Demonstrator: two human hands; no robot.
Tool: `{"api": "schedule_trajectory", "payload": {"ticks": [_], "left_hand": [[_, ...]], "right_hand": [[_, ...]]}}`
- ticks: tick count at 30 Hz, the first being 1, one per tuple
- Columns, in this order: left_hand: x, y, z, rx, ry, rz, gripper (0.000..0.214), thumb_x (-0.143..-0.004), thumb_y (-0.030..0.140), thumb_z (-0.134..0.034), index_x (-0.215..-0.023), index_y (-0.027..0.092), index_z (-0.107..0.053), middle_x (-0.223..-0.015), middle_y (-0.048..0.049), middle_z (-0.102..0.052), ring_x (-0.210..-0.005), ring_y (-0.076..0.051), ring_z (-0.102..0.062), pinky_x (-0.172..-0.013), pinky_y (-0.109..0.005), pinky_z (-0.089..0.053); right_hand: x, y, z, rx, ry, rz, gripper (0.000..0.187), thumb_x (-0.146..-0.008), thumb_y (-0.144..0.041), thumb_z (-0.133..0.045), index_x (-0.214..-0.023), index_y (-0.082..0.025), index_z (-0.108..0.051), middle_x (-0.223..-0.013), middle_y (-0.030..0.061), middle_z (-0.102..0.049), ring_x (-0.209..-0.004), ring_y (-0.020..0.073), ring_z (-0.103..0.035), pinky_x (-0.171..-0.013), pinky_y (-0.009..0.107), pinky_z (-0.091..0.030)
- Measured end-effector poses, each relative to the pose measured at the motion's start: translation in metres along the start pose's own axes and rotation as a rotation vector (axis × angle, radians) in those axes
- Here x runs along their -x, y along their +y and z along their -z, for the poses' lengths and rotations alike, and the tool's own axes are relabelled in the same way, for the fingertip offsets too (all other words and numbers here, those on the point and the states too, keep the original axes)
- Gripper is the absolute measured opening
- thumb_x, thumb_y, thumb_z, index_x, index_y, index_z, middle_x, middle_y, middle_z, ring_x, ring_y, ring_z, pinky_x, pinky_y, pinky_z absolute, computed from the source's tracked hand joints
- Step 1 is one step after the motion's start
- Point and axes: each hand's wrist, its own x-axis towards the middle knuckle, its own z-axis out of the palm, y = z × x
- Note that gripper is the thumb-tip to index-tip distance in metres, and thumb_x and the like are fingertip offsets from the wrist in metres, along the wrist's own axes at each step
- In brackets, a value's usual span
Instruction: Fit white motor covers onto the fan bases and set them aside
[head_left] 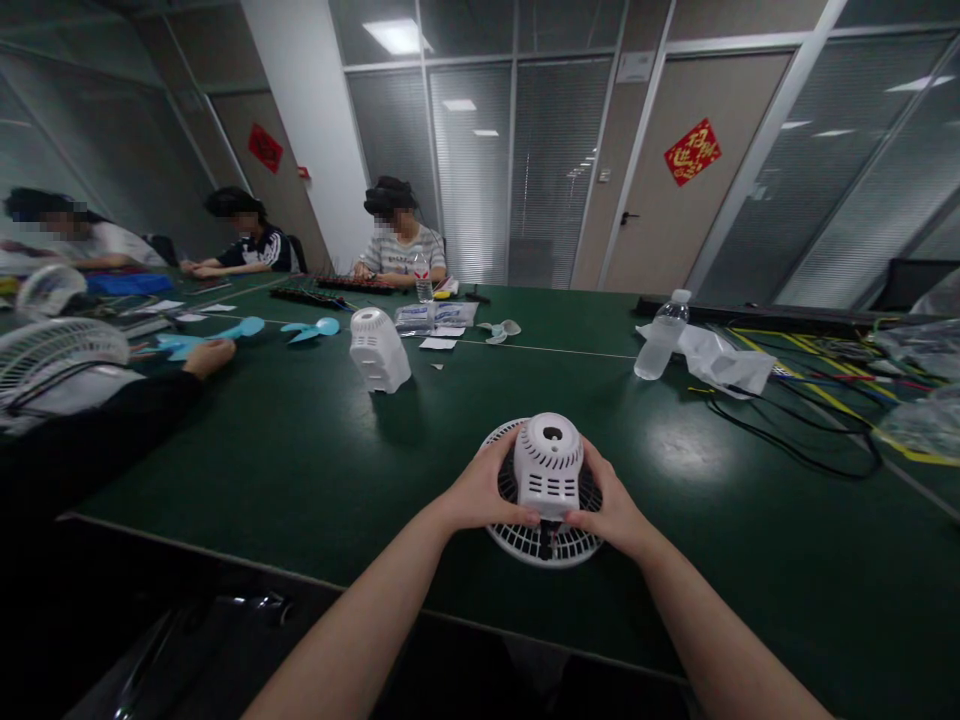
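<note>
A white plastic fan motor housing [550, 465], with slots in its side and a round hole on top, sits over a round white fan grille [544, 550] near the table's front edge. My left hand [487, 488] grips the housing from the left, and my right hand [607, 505] grips it from the right. Both thumbs press at its near lower edge. Dark parts show below the housing against the grille; their detail is too small to make out.
A white fan base [380, 350] stands left of centre. Blue fan blades [311, 328] lie farther left, near a co-worker's hand [210, 357]. A water bottle [663, 336], plastic bag [724, 362] and black cables [795, 460] are on the right. Several people sit around the table.
</note>
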Motion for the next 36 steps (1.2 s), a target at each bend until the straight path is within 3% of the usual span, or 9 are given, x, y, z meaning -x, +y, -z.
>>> {"api": "schedule_trajectory", "payload": {"ticks": [15, 20, 27, 36], "left_hand": [[0.001, 0.002, 0.001, -0.018, -0.029, 0.015, 0.125, -0.053, 0.053, -0.09, -0.155, 0.027, -0.023, -0.159, -0.0134, -0.033, -0.146, -0.038, -0.031, -0.121, -0.056, -0.023], [-0.001, 0.006, 0.001, -0.056, -0.032, 0.032, 0.119, -0.058, 0.054, -0.087, -0.155, 0.026, -0.023, -0.159, -0.0131, -0.034, -0.146, -0.038, -0.032, -0.121, -0.057, -0.024], [-0.003, 0.006, 0.005, -0.004, -0.045, 0.009, 0.119, -0.057, 0.052, -0.088, -0.155, 0.027, -0.025, -0.158, -0.0126, -0.036, -0.145, -0.037, -0.035, -0.12, -0.057, -0.026], [-0.005, 0.009, 0.01, 0.015, -0.122, 0.012, 0.121, -0.057, 0.051, -0.089, -0.156, 0.026, -0.023, -0.16, -0.0128, -0.032, -0.148, -0.036, -0.029, -0.123, -0.057, -0.021]], "right_hand": [[0.002, -0.004, 0.0, 0.03, 0.005, -0.021, 0.11, -0.067, -0.074, -0.072, -0.155, -0.029, -0.025, -0.158, 0.0131, -0.037, -0.142, 0.0428, -0.038, -0.115, 0.063, -0.03], [0.002, 0.001, 0.001, 0.012, 0.005, -0.009, 0.107, -0.07, -0.076, -0.068, -0.155, -0.029, -0.023, -0.158, 0.0127, -0.037, -0.142, 0.0406, -0.038, -0.116, 0.062, -0.03], [0.002, -0.007, 0.001, 0.095, -0.014, 0.036, 0.11, -0.072, -0.076, -0.066, -0.158, -0.028, -0.017, -0.16, 0.013, -0.034, -0.144, 0.0431, -0.033, -0.117, 0.063, -0.025], [-0.001, -0.006, 0.004, -0.03, -0.028, -0.021, 0.114, -0.063, -0.066, -0.08, -0.155, -0.029, -0.022, -0.158, 0.0129, -0.037, -0.143, 0.0403, -0.037, -0.118, 0.062, -0.027]]}}
